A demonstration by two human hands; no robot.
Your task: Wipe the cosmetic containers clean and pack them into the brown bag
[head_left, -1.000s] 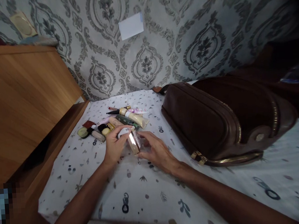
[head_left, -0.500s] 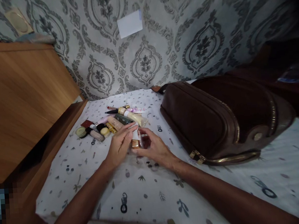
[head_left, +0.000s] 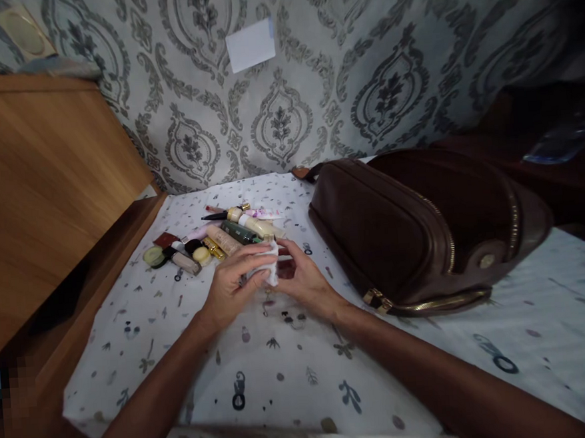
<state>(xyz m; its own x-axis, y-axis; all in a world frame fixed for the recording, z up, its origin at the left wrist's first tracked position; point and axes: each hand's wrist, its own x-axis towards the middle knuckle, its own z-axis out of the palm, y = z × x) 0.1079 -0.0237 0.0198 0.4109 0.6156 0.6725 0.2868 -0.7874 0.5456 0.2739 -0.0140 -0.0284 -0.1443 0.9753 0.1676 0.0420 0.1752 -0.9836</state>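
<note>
My left hand (head_left: pixel 231 283) and my right hand (head_left: pixel 303 279) meet over the patterned cloth (head_left: pixel 284 380), both closed on a small white cosmetic tube (head_left: pixel 272 266) held between their fingertips. The tube stands nearly upright and is partly covered by my fingers. Just beyond my hands lies a row of cosmetics (head_left: pixel 214 238): tubes, small jars, a pencil and a lipstick. A brown leather bag (head_left: pixel 413 230) with a gold zipper lies on its side to the right of my hands.
A wooden cabinet (head_left: pixel 45 189) rises at the left, its lower ledge bordering the cloth. Patterned wallpaper with a white card (head_left: pixel 251 44) stuck on it stands behind. Dark furniture fills the far right.
Both hands have turned the small tube from lying tilted to nearly upright and drawn closer together around it. The camera view has shifted slightly.
</note>
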